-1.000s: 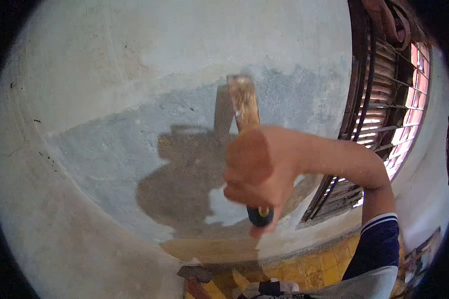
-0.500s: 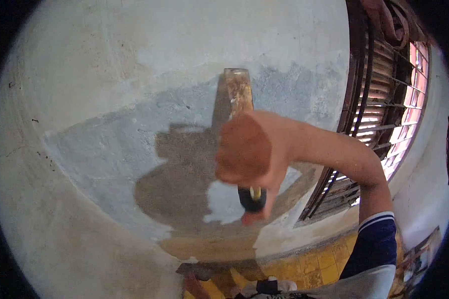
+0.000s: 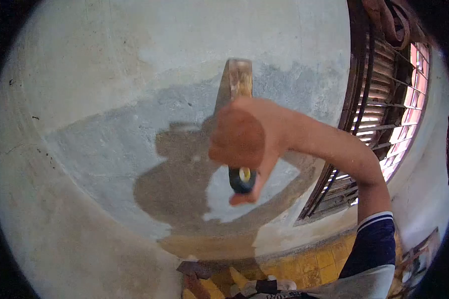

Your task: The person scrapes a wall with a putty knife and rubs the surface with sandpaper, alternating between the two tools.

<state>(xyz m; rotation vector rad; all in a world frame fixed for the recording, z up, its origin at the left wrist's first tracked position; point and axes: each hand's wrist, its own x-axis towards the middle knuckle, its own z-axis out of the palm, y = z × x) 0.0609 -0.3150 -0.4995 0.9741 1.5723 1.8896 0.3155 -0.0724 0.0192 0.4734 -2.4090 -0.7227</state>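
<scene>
While the right hand [image 3: 244, 132] is closed around the handle of a scraper [image 3: 241, 84], the flat, stained blade points up the wall [image 3: 194, 30]. The scraper is located at the upper boundary of a grey patch [image 3: 105, 137], where the grey surface meets the paler coating above. The black butt [image 3: 238, 185] of the handle, with a yellow centre, protrudes below the fist. The blade tip appears to meet the wall, since the blade and its shadow converge there; the pressure applied cannot be read, and the hand is slightly blurred. The forearm [image 3: 329, 134] enters from the right, bent at the elbow, with a dark blue sleeve [image 3: 371, 244] below. The left hand is out of view; its state cannot be told.

Step in hand, as judged from this position: a scraping stroke at the edge of the paler coating. The next move would call for a firm grip, the blade at a low angle to the surface, and force directed under the edge of that coating. Too steep an angle could gouge the wall.

Working area: a broad shadow [image 3: 177, 187] falls on the grey patch, left of and below the hand, and may make the surface there harder to inspect. A barred, louvred window [image 3: 381, 92] is set to the right of the patch; yellow floor tiles [image 3: 312, 264] lie below
</scene>
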